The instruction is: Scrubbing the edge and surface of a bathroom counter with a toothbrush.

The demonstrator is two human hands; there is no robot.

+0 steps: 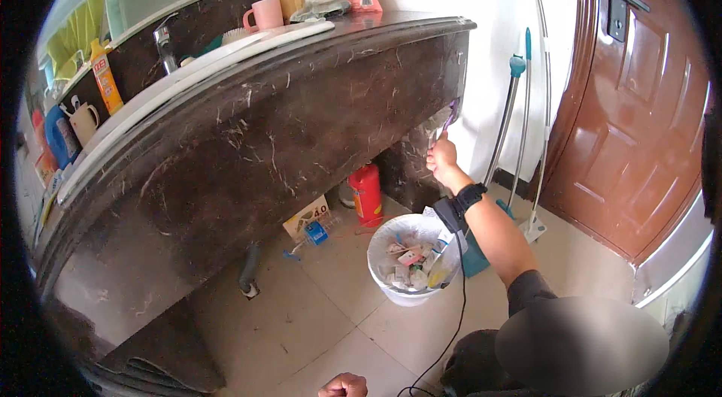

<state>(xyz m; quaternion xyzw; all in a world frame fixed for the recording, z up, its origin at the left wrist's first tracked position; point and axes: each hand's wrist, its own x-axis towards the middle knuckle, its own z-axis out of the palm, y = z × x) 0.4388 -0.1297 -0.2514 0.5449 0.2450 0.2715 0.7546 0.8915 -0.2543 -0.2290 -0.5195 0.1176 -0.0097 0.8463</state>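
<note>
My right hand (443,155) reaches out at the right end of the dark marbled stone washbasin counter (237,126), its fingers closed on a thin purple handle (449,117). The upper end of that purple thing lies against the counter's end panel; its kind cannot be told. A black strap with a box-like device (448,215) sits on the wrist, and a cable runs down from it. My left hand (343,385) shows at the bottom edge with curled fingers, low over the tiled floor; nothing is seen in it. Below the right forearm stands a white lined bin (389,284) with rubbish.
A red fire extinguisher (366,194), a cardboard piece (302,219) and a plastic bottle (316,233) are under the counter. Mops and poles (503,120) lean by the brown door (637,143). Above are a pink mug (267,13), a faucet (164,47) and several bottles.
</note>
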